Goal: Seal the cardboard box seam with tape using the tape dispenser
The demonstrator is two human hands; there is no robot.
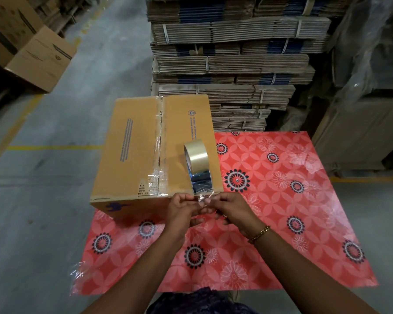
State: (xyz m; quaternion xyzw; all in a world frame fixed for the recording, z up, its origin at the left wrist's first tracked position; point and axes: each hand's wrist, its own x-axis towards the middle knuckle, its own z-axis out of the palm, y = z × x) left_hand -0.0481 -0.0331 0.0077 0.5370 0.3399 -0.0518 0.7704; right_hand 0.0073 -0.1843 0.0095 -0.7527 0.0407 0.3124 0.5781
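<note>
A closed cardboard box (pixel 134 150) lies on a red flowered table cover (pixel 281 200). Clear tape runs along its middle seam (pixel 160 141) from the far edge to the near edge. On the box's right flap stands a tape dispenser (pixel 196 164) holding a roll of clear tape, its metal end toward me. Just in front of the box's near edge, my left hand (pixel 183 209) and my right hand (pixel 232 209) pinch a small piece of clear tape (pixel 202 198) between their fingertips. Whether that piece still joins the roll is unclear.
A tall stack of bundled flat cartons (pixel 232 64) rises right behind the box. Plastic-wrapped goods (pixel 368 75) stand at the right. Open brown boxes (pixel 32 48) sit at the far left on the concrete floor, which has yellow lines.
</note>
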